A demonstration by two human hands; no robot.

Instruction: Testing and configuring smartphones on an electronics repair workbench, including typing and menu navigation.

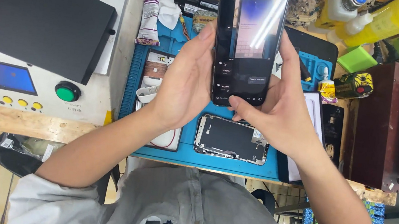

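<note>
Both my hands hold a black smartphone (249, 37) upright above the workbench, its lit screen facing me. My left hand (183, 82) grips its left edge, with the thumb lying along the side. On the other side, my right hand (275, 105) cups the right edge, and its thumb rests at the bottom of the screen. Below the hands, an opened phone body (232, 140) lies flat on the blue repair mat (189, 157). A second opened phone (156, 69) lies on the mat behind my left wrist, partly hidden.
A grey machine (37, 86) with a blue display, yellow buttons and a green button stands at the left, a black box (35, 13) on top. A glue tube (148, 18), bottles (365, 16), a green pad (358, 59) and a dark red box (383, 128) crowd the back and right.
</note>
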